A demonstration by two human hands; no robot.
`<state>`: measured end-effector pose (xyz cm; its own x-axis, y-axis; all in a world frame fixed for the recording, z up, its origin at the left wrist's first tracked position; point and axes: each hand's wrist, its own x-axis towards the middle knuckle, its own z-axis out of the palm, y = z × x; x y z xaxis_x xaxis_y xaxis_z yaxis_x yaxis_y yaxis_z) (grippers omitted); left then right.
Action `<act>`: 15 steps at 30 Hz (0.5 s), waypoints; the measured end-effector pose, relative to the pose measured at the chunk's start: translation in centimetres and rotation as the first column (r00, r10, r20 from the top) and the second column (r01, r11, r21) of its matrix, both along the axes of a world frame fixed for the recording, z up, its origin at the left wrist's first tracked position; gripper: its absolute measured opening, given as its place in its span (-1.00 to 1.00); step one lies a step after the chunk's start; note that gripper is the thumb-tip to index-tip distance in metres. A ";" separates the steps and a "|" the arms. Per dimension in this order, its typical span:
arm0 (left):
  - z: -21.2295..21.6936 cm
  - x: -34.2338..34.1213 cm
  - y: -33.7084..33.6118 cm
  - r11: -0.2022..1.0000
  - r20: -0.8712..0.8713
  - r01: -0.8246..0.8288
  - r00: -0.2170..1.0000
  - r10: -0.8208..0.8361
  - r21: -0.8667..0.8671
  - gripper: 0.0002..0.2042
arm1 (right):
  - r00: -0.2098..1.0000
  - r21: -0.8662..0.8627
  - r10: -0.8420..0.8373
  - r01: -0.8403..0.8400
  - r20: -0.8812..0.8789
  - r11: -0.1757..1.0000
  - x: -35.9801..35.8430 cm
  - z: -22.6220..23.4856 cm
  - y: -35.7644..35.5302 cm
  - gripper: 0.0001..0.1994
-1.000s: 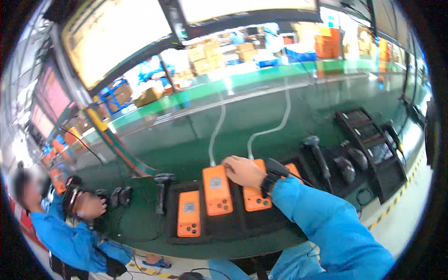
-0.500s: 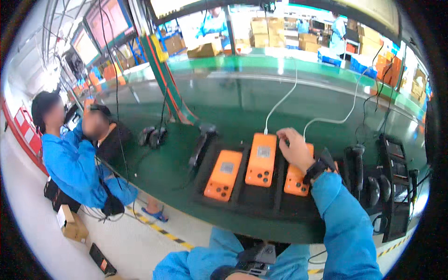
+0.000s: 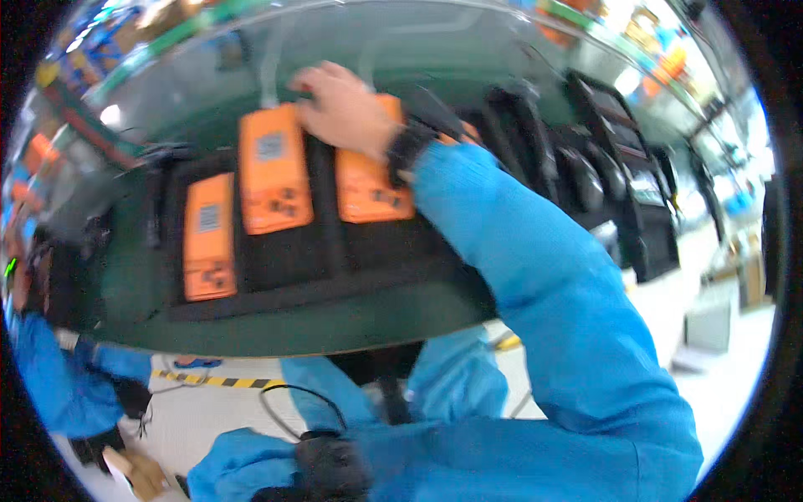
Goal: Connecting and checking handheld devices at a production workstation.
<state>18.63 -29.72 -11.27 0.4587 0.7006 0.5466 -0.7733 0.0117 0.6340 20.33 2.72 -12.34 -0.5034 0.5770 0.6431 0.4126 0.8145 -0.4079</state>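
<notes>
My right hand [image 3: 347, 109], in a blue sleeve with a black wristband [image 3: 410, 152], reaches over the upper ends of two orange smartphones. Its bent fingers look apart, with nothing plainly between them, though blur softens them. They are beside the top corner of the middle phone [image 3: 274, 171]; contact there is unclear. Beneath the hand and wrist lies another phone [image 3: 374, 188], partly hidden. A third phone [image 3: 209, 238] rests at the left. All three lie back-up in a black tray [image 3: 322, 272]. White cables [image 3: 269, 71] run to the tops of two. My left hand is out of sight.
Black handheld scanners [image 3: 535, 138] and a black rack [image 3: 623, 142] stand right of the tray on the green table [image 3: 360, 322]. A bit of orange shows behind my forearm. A person in blue [image 3: 63, 376] sits at the left. A black cable [image 3: 293, 393] loops near my lap.
The view has swung, so the tray appears farther left and higher. My right hand has shifted leftward across the phones, closer to the middle one. The phones remain in the tray.
</notes>
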 end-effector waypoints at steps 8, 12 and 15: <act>-3.6 3.4 2.1 0.975 -0.163 -0.012 0.986 -0.025 -0.224 -0.85 | 0.998 -0.017 -0.068 0.068 0.000 0.998 -3.0 -1.5 1.7 -0.69; -4.8 5.7 3.1 0.962 -0.273 -0.047 0.962 -0.029 -0.269 -0.85 | 0.944 -0.036 -0.265 0.263 -0.195 0.964 -7.5 -3.6 4.5 -0.70; -5.4 8.1 4.0 0.960 -0.321 0.005 0.942 -0.098 -0.279 -0.86 | 0.617 -0.302 -0.638 0.567 -0.461 0.766 -8.4 -5.5 7.9 -0.78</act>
